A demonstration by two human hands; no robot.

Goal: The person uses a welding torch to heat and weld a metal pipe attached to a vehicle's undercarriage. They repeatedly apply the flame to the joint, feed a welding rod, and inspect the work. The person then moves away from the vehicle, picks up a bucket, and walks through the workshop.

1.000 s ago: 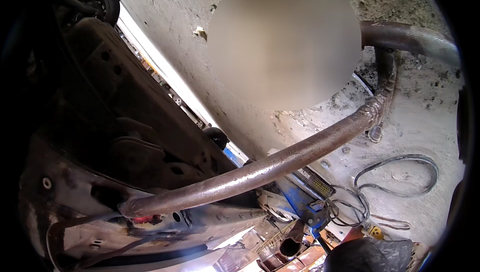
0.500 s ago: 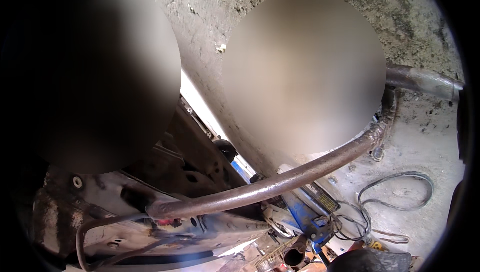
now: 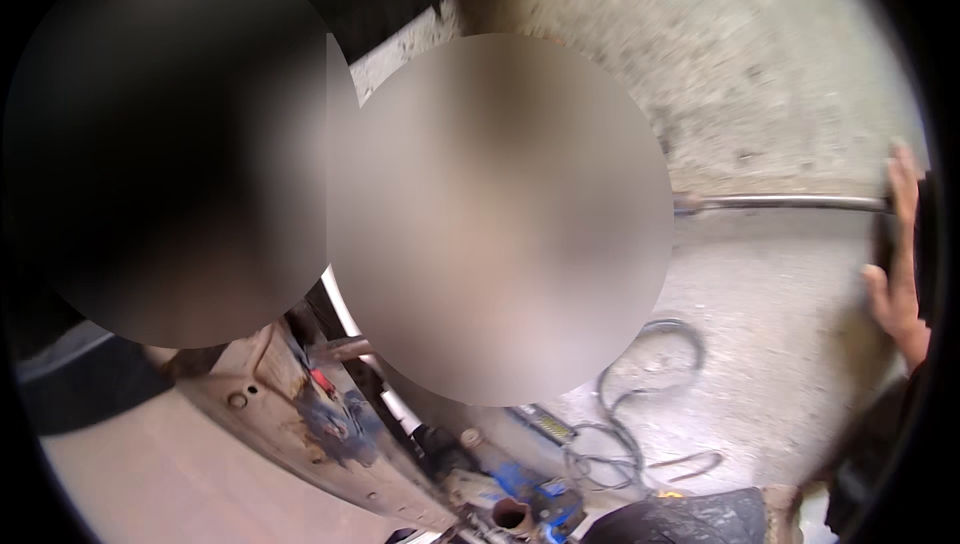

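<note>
My right hand (image 3: pixel 907 264) is at the right edge, reaching up from a dark sleeve (image 3: pixel 865 474). Its fingers are stretched out and the thumb stands apart. The palm side is against or very near the end of a straight metal bar (image 3: pixel 795 202), and a dark shape lies behind the hand. From there the bar runs left until a large blurred patch hides it. A short piece of brown pipe (image 3: pixel 345 348) shows at the vehicle's rusty metal body section (image 3: pixel 285 404). My left hand is not seen.
A looped dark cable (image 3: pixel 603 384) lies on the rough grey concrete floor (image 3: pixel 770 344). At the bottom are blue metal equipment (image 3: pixel 560 504), an open rusty tube end (image 3: pixel 512 514) and a dark, bulky, wrinkled object (image 3: pixel 680 519). Two blurred patches cover much of the left and middle.
The view has shifted, and the floor cable now appears further left. My right hand has come into view at the bar's end. Most of the long brown pipe is now out of sight.
</note>
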